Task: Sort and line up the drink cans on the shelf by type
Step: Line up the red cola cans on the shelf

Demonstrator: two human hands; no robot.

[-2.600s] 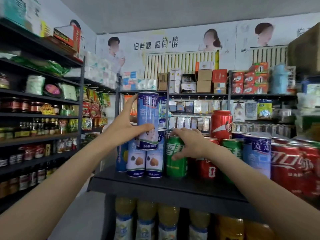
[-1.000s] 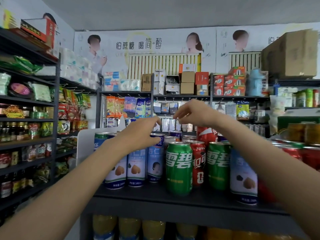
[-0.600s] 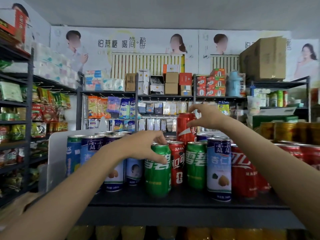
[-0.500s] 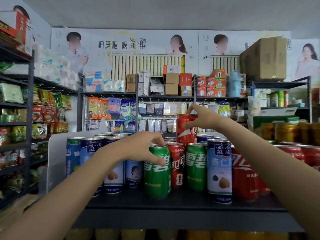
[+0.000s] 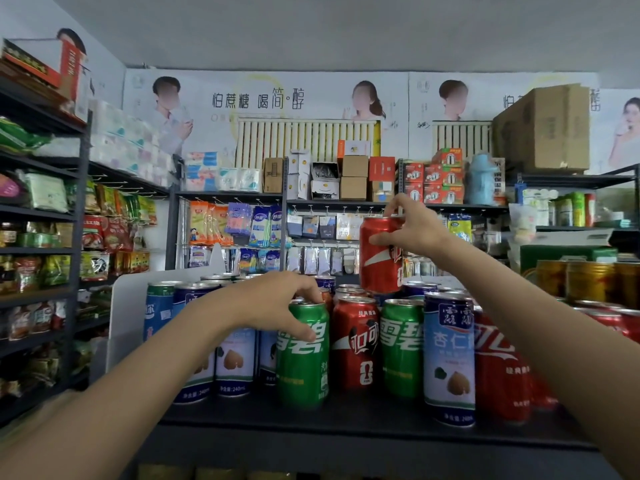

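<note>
On the black shelf point(image 5: 346, 419) stand mixed drink cans. My left hand point(image 5: 277, 306) grips the top of a green Sprite can point(image 5: 304, 368) at the front. My right hand point(image 5: 412, 226) holds a red cola can point(image 5: 379, 261) by its top, lifted above the others. Between them stand a red cola can point(image 5: 356, 344), a second green can point(image 5: 401, 348) and a tall blue-and-white almond drink can point(image 5: 450, 362). More blue-and-white cans point(image 5: 232, 365) are grouped at the left, partly behind my left arm. Red cola cans point(image 5: 498, 368) fill the right side.
A white divider panel point(image 5: 128, 306) closes the shelf's left end. Gold cans point(image 5: 585, 282) stand at the far right behind. Shelves of snacks point(image 5: 41, 244) line the left aisle. Boxes and packets fill the rack point(image 5: 346, 202) beyond.
My left hand put the blue-and-white can down among the left group and moved onto the green can. My right hand took the red cola can and raised it higher.
</note>
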